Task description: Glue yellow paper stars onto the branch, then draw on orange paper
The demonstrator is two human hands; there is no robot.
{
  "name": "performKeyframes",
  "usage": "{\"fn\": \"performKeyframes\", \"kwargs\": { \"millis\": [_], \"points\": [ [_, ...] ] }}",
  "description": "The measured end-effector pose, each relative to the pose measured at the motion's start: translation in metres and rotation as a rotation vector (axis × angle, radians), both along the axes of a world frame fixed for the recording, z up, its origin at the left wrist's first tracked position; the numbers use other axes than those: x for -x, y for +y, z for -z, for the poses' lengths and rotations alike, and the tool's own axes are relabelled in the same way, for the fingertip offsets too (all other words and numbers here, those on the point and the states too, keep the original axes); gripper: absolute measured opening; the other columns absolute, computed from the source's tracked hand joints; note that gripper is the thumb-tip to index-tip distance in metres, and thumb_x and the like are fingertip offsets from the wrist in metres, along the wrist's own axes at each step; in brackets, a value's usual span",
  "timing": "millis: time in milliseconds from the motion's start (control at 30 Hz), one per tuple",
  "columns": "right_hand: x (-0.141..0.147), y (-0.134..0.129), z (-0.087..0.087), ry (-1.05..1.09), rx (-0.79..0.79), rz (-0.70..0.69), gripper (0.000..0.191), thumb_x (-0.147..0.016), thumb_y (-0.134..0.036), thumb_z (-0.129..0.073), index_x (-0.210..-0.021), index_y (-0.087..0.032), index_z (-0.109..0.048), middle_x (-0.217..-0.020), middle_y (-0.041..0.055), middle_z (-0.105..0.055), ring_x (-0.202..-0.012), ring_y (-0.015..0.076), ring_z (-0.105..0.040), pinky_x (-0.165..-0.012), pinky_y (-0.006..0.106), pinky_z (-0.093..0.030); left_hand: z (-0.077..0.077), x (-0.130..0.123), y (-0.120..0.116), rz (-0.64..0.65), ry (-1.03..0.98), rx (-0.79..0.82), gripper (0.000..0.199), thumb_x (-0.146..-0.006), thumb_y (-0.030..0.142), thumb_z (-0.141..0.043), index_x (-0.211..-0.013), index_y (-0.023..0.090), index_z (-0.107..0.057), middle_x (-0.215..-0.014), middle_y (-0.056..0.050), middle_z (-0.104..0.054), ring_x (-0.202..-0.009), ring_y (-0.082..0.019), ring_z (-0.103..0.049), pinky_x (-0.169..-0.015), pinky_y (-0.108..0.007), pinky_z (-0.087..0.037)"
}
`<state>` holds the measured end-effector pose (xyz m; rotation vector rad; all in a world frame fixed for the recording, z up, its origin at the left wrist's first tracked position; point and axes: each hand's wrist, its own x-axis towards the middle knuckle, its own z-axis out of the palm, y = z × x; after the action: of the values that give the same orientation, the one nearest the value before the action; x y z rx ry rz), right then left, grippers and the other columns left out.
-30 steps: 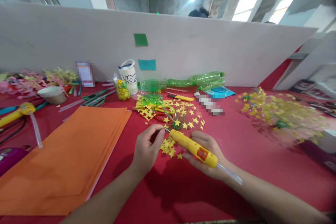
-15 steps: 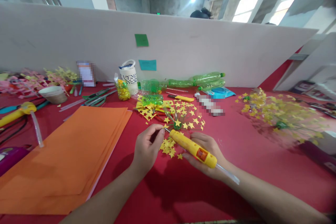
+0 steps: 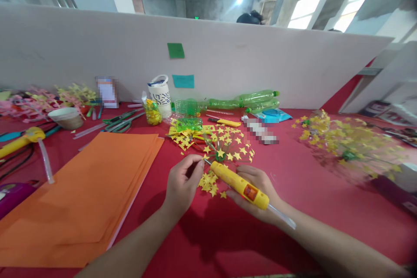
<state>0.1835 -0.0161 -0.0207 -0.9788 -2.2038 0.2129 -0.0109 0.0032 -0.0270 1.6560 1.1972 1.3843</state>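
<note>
My right hand (image 3: 256, 191) is wrapped round a yellow glue gun (image 3: 239, 183), with a clear glue stick (image 3: 283, 216) jutting from its back end. The nozzle points up and left to the fingertips of my left hand (image 3: 186, 179). Those fingers are pinched together; what they hold, if anything, is too small to make out. Just under the nozzle lies a loose pile of yellow paper stars (image 3: 209, 182). Behind my hands stands a spray of yellow stars on clear strips (image 3: 236, 147), with a green bottle piece (image 3: 220, 154) at its centre.
Orange paper sheets (image 3: 87, 186) lie at left, near another yellow glue gun (image 3: 24, 139). Scissors (image 3: 122, 122), a white cup (image 3: 159, 95), green bottles (image 3: 257, 99) and a yellow cutter (image 3: 228, 122) line the back. At right is another star spray (image 3: 345, 139).
</note>
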Motion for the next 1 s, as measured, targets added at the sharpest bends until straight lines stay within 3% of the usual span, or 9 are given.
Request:
{"fn": "performKeyframes", "kwargs": {
  "millis": [733,1000],
  "points": [
    [0.002,0.000,-0.003,-0.021,-0.021,0.027,0.028,-0.079,-0.030,-0.054,-0.058,-0.020,-0.038,-0.055,-0.0027,-0.038,-0.049,0.0105,-0.038,-0.048,0.025,-0.026,0.000,0.002,0.001,-0.019,0.106,-0.038,0.015,-0.086,0.028,-0.048,-0.077,0.018,-0.055,-0.061,0.003,-0.049,-0.055,-0.010,-0.046,-0.053,-0.018,-0.039],
    [0.001,-0.001,-0.002,-0.045,-0.098,0.026,0.029,-0.079,-0.029,-0.055,-0.057,-0.020,-0.038,-0.054,-0.0027,-0.038,-0.049,0.0108,-0.038,-0.047,0.026,-0.028,-0.001,0.016,0.006,-0.055,0.362,-0.365,0.010,-0.082,0.018,-0.050,-0.083,0.017,-0.060,-0.069,-0.001,-0.058,-0.061,-0.011,-0.051,-0.063,-0.021,-0.039]
  ]
}}
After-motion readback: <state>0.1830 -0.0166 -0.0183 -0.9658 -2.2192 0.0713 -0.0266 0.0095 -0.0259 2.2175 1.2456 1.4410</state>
